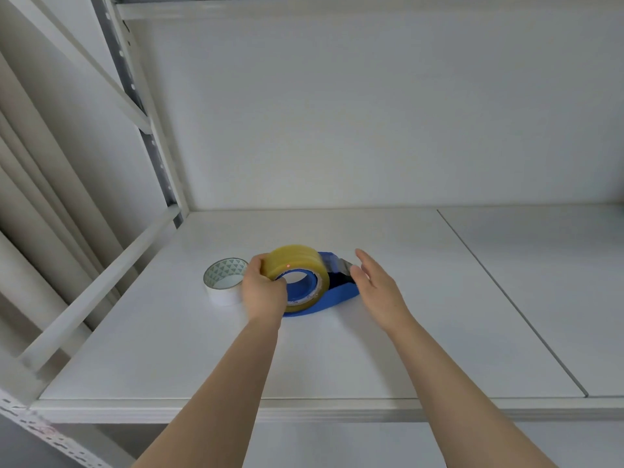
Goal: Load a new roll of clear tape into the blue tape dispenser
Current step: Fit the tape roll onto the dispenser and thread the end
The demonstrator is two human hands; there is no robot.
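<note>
A white shelf board (337, 359) of a pale metal rack carries everything here. Its surface is smooth and matte, split by a thin seam (506, 292) that runs diagonally from the back wall toward the front edge on the right. Behind it rises a plain white back panel (371, 113), and another shelf's edge runs across the top. On the left stands a perforated grey upright (158, 163) with slanted white braces, and beyond that hang cream curtains (40, 163) in long folds.

Near the middle of the shelf sits the blue tape dispenser (341, 293), its cutter end pointing right. The roll of clear tape (297, 265), yellowish and thick, is seated over the dispenser's blue hub. The left hand (263, 292) is closed around the roll's left side, thumb at the rim of the core, fingers wrapped over the outer edge. The right hand (378, 288) is flat and open, fingers together, holding nothing, just beside the dispenser's cutter end.

Just left of the left hand, a smaller white tape roll (224, 282) with a triangle-patterned liner lies flat on the shelf.
</note>
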